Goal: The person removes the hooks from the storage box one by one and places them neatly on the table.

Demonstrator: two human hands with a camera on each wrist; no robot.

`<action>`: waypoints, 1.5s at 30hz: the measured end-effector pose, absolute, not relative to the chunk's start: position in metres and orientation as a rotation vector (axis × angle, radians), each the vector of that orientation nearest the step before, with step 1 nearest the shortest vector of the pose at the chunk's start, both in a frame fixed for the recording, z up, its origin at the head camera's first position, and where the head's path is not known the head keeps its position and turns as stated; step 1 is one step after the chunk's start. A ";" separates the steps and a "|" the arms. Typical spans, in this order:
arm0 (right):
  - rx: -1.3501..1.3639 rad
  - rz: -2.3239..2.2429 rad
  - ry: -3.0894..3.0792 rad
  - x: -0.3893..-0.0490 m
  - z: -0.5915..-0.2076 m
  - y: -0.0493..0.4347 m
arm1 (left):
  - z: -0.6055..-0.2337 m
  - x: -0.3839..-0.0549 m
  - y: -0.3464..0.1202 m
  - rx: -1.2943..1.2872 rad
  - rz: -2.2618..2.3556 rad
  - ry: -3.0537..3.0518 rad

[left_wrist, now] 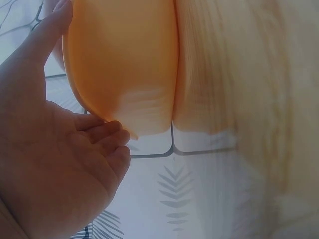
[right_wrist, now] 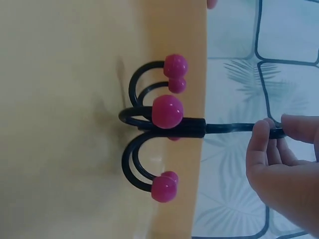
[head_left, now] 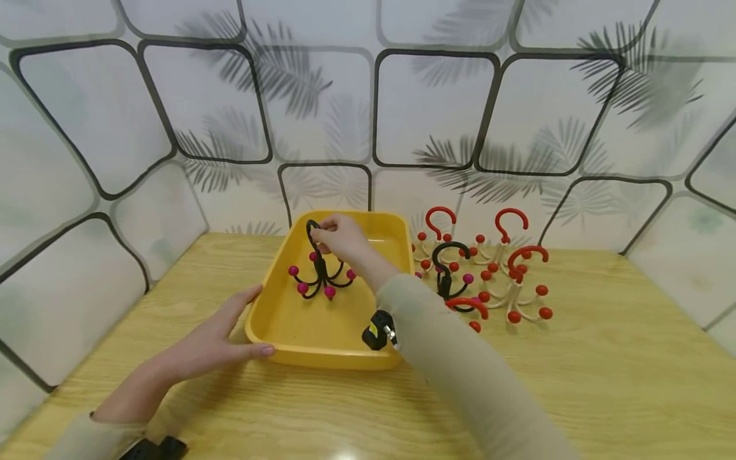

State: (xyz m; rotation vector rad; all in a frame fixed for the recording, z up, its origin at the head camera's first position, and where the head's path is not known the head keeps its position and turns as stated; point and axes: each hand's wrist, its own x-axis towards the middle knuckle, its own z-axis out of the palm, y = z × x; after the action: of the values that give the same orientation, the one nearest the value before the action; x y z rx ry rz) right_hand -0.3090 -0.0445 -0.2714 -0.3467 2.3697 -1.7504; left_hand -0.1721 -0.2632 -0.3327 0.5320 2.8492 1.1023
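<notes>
My right hand (head_left: 342, 239) pinches the hook end of a black multi-armed hook rack (head_left: 321, 268) with magenta ball tips. The rack is upright inside the yellow tray (head_left: 287, 319), over its left half. Seen from the right wrist, thumb and fingers (right_wrist: 256, 144) meet at the tip of the black hook, and the curved arms end close over the tray floor. My left hand (head_left: 201, 345) holds the tray's near left corner from outside, thumb along the front wall and fingers against the left wall. The left wrist view has its bent fingers (left_wrist: 112, 137) at the tray rim.
Right of the tray stand several hook racks with cream arms and red hooks and balls, such as the red-hooked rack (head_left: 514, 291). A second black rack (head_left: 444, 284) stands among them, partly behind my right sleeve (head_left: 448, 358). A patterned wall (head_left: 322, 128) borders the wooden table (head_left: 621, 358).
</notes>
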 end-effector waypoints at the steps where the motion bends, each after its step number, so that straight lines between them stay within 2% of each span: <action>1: -0.357 -1.736 2.369 -0.308 -0.270 -0.043 | -0.333 -0.172 -0.263 0.537 1.099 2.852; 11: -0.618 -1.680 2.301 -0.286 -0.236 -0.035 | -0.332 -0.171 -0.264 0.521 1.119 2.829; 23: -0.868 -1.514 2.342 -0.236 -0.211 -0.014 | -0.333 -0.173 -0.264 0.540 1.121 2.845; 33: -0.954 -1.498 2.349 -0.203 -0.203 0.026 | -0.331 -0.172 -0.262 0.516 1.101 2.839; 45: -1.083 -1.657 2.429 -0.155 -0.197 0.096 | -0.333 -0.172 -0.264 0.566 1.120 2.836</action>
State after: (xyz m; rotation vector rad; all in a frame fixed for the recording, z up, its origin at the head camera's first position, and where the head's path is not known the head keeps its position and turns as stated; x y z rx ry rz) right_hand -0.1546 0.0963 -0.1974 -1.0830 2.4291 -1.6566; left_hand -0.1720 -0.2635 -0.3329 0.5661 2.8364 1.1196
